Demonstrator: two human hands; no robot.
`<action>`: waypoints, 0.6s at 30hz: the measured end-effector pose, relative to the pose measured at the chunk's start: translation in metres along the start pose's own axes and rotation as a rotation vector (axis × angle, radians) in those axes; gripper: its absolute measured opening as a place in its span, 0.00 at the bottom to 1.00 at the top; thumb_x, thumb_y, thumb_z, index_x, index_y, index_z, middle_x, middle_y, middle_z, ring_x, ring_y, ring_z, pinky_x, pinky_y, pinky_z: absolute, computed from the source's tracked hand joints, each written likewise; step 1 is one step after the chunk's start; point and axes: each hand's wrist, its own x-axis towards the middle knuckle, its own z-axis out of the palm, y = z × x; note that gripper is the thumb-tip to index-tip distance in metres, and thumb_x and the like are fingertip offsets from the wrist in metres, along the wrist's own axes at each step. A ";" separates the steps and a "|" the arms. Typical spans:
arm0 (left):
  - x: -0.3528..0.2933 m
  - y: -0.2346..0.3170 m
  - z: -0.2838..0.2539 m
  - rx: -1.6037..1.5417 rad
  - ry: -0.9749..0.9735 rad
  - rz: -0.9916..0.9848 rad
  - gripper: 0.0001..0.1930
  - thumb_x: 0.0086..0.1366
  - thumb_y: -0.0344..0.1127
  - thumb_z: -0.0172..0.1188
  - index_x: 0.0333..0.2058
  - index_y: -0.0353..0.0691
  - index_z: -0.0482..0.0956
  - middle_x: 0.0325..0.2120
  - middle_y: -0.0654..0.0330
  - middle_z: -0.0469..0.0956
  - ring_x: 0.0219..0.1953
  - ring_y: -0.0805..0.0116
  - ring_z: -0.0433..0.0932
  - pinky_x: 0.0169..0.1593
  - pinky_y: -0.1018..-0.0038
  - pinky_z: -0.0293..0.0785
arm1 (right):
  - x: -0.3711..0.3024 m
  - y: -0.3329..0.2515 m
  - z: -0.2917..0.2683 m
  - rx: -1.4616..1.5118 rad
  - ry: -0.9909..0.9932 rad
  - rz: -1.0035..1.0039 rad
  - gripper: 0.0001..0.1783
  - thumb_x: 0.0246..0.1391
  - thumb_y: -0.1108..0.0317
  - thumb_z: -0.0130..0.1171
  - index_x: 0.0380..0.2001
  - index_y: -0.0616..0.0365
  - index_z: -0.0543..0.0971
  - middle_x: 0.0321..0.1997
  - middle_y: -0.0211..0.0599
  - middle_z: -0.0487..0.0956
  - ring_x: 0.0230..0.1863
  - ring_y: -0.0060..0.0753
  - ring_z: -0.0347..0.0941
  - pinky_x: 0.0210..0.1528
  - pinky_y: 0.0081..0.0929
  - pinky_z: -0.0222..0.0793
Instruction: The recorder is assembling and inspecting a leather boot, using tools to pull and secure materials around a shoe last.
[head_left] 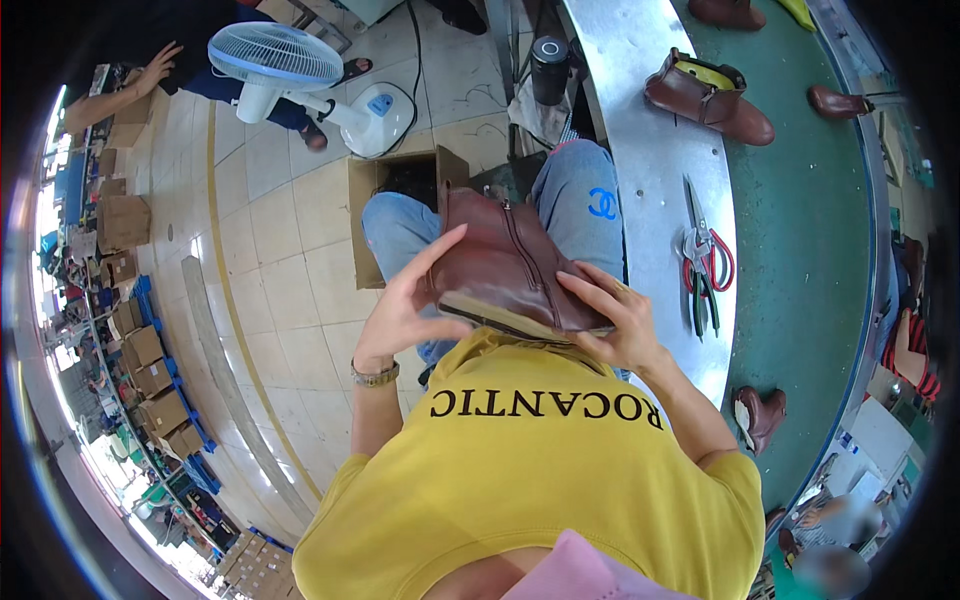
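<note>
A brown leather ankle boot [495, 245] with a zip rests between my knees, its pale sole edge turned toward my body. My left hand [405, 305] cups the boot's left end, fingers along the leather and a motion-blurred thumb by the sole edge. At the right end, my right hand [622, 315] is closed round the boot, fingers on the upper and thumb beneath. The boot hides part of the left fingertips' contact.
On the metal bench [650, 165] to my right lie red-handled scissors [722, 262], dark-handled pliers [704, 300] and another brown boot [710, 98]. Beyond runs a green belt [800, 250] with more boots. An open carton [364, 240], a fan [275, 55] and a black tumbler [549, 72] stand ahead.
</note>
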 end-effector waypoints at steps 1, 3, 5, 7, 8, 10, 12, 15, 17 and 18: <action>0.004 -0.001 -0.001 -0.006 0.005 -0.001 0.47 0.42 0.21 0.70 0.62 0.42 0.57 0.58 0.58 0.61 0.58 0.68 0.62 0.59 0.72 0.60 | 0.003 -0.003 0.003 0.075 -0.078 0.103 0.33 0.35 0.62 0.63 0.52 0.41 0.73 0.52 0.50 0.73 0.46 0.48 0.74 0.44 0.35 0.73; 0.020 -0.002 0.001 0.233 0.186 -0.095 0.40 0.44 0.21 0.68 0.58 0.39 0.63 0.53 0.59 0.67 0.52 0.72 0.67 0.55 0.77 0.63 | 0.017 -0.009 -0.001 0.038 -0.111 0.105 0.31 0.38 0.64 0.64 0.51 0.51 0.73 0.49 0.50 0.75 0.44 0.50 0.75 0.44 0.33 0.73; 0.035 -0.001 -0.003 0.238 0.271 0.009 0.34 0.45 0.23 0.68 0.54 0.37 0.68 0.48 0.59 0.72 0.48 0.73 0.70 0.52 0.78 0.64 | 0.034 -0.014 -0.006 0.114 -0.114 0.206 0.30 0.41 0.64 0.62 0.52 0.51 0.72 0.47 0.49 0.75 0.42 0.51 0.75 0.43 0.34 0.72; 0.056 0.000 -0.016 0.371 0.306 0.017 0.29 0.47 0.30 0.69 0.49 0.36 0.71 0.43 0.60 0.74 0.45 0.74 0.70 0.50 0.79 0.65 | 0.057 -0.015 -0.017 0.084 -0.108 0.198 0.27 0.46 0.60 0.60 0.52 0.52 0.71 0.41 0.50 0.77 0.40 0.52 0.75 0.40 0.35 0.71; 0.065 -0.002 -0.021 0.364 0.301 0.022 0.29 0.47 0.30 0.69 0.49 0.36 0.71 0.43 0.60 0.74 0.45 0.74 0.70 0.50 0.79 0.65 | 0.070 -0.014 -0.023 0.083 -0.183 0.269 0.26 0.49 0.57 0.57 0.51 0.52 0.71 0.39 0.51 0.78 0.39 0.53 0.75 0.39 0.35 0.70; 0.083 -0.004 -0.030 0.407 0.313 -0.090 0.27 0.48 0.40 0.69 0.46 0.35 0.73 0.36 0.62 0.75 0.38 0.77 0.72 0.44 0.79 0.67 | 0.089 0.000 -0.026 0.062 -0.252 0.319 0.25 0.54 0.49 0.51 0.50 0.52 0.72 0.33 0.51 0.78 0.38 0.54 0.75 0.39 0.36 0.68; 0.094 -0.018 -0.041 0.499 0.340 -0.111 0.27 0.50 0.49 0.67 0.42 0.33 0.74 0.29 0.63 0.75 0.30 0.78 0.73 0.33 0.80 0.72 | 0.106 0.008 -0.033 0.025 -0.288 0.347 0.25 0.54 0.49 0.52 0.50 0.52 0.72 0.34 0.50 0.78 0.39 0.54 0.75 0.40 0.36 0.68; 0.101 0.006 -0.030 0.259 0.356 -0.254 0.28 0.52 0.51 0.66 0.41 0.31 0.74 0.29 0.61 0.75 0.29 0.75 0.75 0.28 0.80 0.75 | 0.127 0.019 -0.043 0.017 -0.335 0.359 0.25 0.54 0.47 0.51 0.50 0.50 0.73 0.36 0.49 0.79 0.41 0.52 0.75 0.43 0.36 0.68; 0.101 0.008 -0.033 0.231 0.321 -0.273 0.28 0.54 0.52 0.64 0.40 0.30 0.73 0.30 0.58 0.74 0.27 0.71 0.77 0.23 0.78 0.78 | 0.144 0.019 -0.049 0.002 -0.444 0.329 0.26 0.54 0.46 0.50 0.50 0.49 0.73 0.38 0.48 0.79 0.42 0.51 0.75 0.45 0.35 0.67; 0.096 0.007 -0.033 0.197 0.335 -0.290 0.27 0.54 0.51 0.64 0.39 0.30 0.73 0.30 0.58 0.74 0.27 0.71 0.77 0.24 0.77 0.78 | 0.148 0.011 -0.051 -0.032 -0.488 0.364 0.27 0.54 0.45 0.49 0.51 0.49 0.74 0.39 0.48 0.79 0.42 0.50 0.75 0.46 0.34 0.67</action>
